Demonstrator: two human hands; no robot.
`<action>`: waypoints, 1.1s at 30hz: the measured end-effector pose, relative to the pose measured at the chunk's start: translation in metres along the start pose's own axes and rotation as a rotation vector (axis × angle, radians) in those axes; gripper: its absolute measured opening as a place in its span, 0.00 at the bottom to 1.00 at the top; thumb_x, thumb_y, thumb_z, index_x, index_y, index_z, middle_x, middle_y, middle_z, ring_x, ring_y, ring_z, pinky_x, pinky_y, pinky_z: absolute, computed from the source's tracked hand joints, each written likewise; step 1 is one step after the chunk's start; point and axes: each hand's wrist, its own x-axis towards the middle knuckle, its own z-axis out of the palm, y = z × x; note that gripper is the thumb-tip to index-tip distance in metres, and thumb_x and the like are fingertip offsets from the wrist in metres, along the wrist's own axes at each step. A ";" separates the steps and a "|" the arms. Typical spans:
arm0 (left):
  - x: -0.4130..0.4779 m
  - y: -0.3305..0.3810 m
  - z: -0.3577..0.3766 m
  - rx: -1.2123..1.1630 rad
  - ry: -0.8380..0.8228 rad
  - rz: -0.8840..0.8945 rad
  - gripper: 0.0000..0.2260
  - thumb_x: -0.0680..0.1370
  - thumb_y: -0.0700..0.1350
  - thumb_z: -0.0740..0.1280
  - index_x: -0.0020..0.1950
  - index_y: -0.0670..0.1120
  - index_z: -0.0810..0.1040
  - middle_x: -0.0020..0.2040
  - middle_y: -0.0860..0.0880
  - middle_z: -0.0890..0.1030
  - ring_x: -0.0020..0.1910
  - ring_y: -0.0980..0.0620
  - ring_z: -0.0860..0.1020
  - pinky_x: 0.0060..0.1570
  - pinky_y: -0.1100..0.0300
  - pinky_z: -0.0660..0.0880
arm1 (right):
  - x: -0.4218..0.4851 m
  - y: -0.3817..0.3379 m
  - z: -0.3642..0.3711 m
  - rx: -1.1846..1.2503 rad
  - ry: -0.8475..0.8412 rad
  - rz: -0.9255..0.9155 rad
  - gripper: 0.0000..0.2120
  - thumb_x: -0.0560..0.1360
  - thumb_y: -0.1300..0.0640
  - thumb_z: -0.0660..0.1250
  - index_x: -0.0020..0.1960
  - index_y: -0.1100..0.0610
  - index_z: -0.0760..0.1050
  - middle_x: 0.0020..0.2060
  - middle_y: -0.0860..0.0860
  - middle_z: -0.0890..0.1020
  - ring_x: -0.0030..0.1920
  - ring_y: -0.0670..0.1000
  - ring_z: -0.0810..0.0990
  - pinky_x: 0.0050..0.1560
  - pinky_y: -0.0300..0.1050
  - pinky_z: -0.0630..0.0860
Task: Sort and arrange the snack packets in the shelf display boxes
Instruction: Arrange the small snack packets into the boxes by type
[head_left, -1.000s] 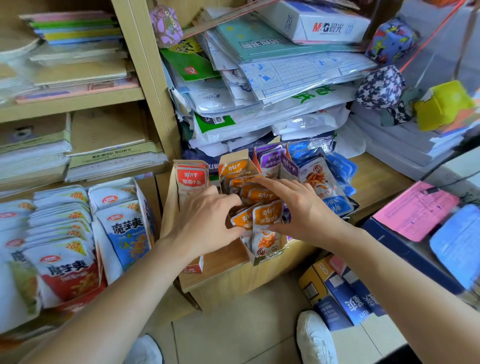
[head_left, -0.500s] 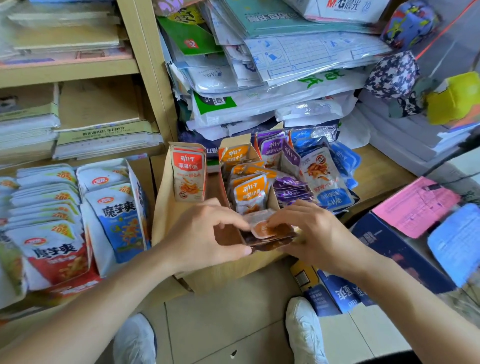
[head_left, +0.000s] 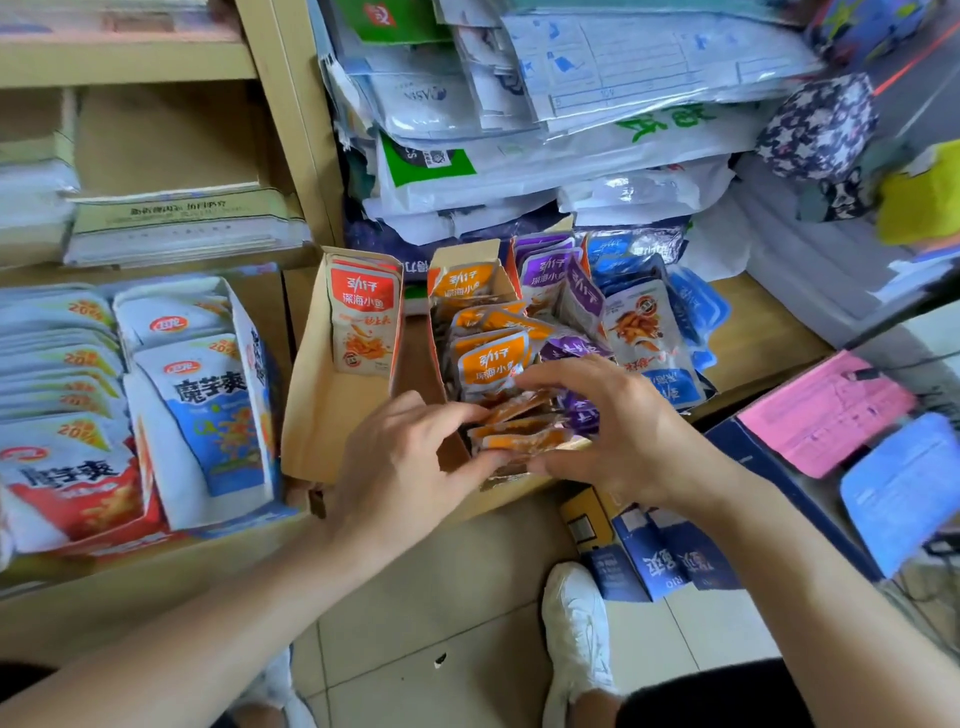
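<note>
A small stack of orange snack packets (head_left: 522, 426) lies flat at the front of the middle cardboard display box (head_left: 457, 457). My left hand (head_left: 400, 467) pinches the stack's left end between thumb and fingers. My right hand (head_left: 613, 431) curls round its right end. Behind the stack, upright orange packets (head_left: 488, 358) fill the same box. Red packets (head_left: 363, 322) stand in the left box (head_left: 317, 395). Purple packets (head_left: 550, 280) and blue packets (head_left: 649, 338) stand to the right.
A large box of white konjac snack bags (head_left: 208, 405) sits on the low shelf at left. Stacked paper packs and plastic-wrapped stationery (head_left: 571, 130) rise behind. Blue cartons (head_left: 660, 561) and my white shoe (head_left: 576, 623) are on the tiled floor. A pink sheet (head_left: 826, 410) lies right.
Both hands drew back from the upright orange packets to the box front and now hold a flat stack of orange packets there. The camera tipped downward.
</note>
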 end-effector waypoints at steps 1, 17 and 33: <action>0.000 -0.001 0.001 0.015 0.038 -0.010 0.17 0.69 0.57 0.79 0.52 0.48 0.86 0.38 0.54 0.82 0.36 0.58 0.71 0.33 0.64 0.66 | 0.002 0.000 -0.001 -0.016 0.011 -0.004 0.34 0.66 0.45 0.80 0.69 0.45 0.73 0.58 0.33 0.74 0.62 0.39 0.71 0.60 0.33 0.70; 0.019 -0.011 -0.004 0.006 0.111 0.056 0.12 0.75 0.48 0.75 0.53 0.43 0.81 0.51 0.48 0.79 0.46 0.52 0.75 0.44 0.59 0.75 | 0.056 0.008 0.030 -0.319 0.416 -0.040 0.26 0.68 0.53 0.79 0.62 0.58 0.75 0.54 0.53 0.82 0.53 0.56 0.81 0.52 0.54 0.79; -0.007 -0.029 -0.008 -0.026 -0.339 0.260 0.12 0.76 0.40 0.70 0.59 0.44 0.84 0.56 0.51 0.82 0.58 0.51 0.76 0.59 0.55 0.76 | 0.080 0.011 0.037 -0.525 0.516 -0.020 0.25 0.66 0.45 0.79 0.56 0.56 0.74 0.50 0.53 0.81 0.48 0.56 0.80 0.48 0.53 0.73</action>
